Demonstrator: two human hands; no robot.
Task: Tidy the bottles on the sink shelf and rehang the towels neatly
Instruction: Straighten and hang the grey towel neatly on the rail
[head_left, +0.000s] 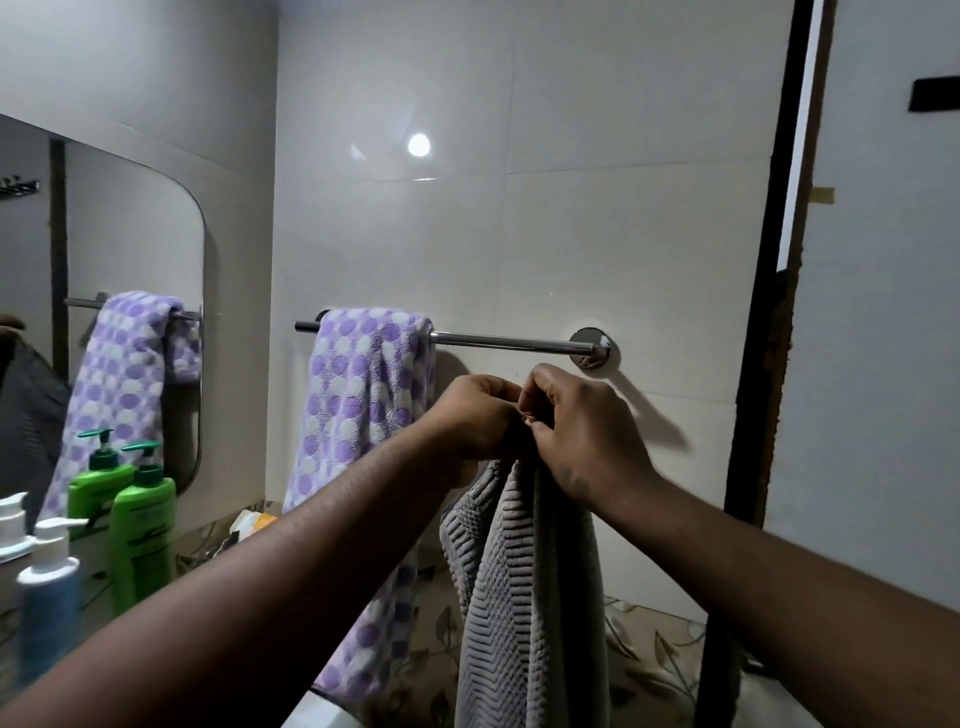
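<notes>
Both hands (530, 421) pinch grey towel (524, 587) below rail (509, 340).

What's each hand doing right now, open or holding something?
Left hand: holding the grey towel by its top.
Right hand: pinching the same towel's top.

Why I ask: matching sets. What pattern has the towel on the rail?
The towel: purple and white dots; head view.

Grey towel (524, 597) runs off the bottom edge; blue bottle (49, 597) perhaps motion-blurred.
</notes>
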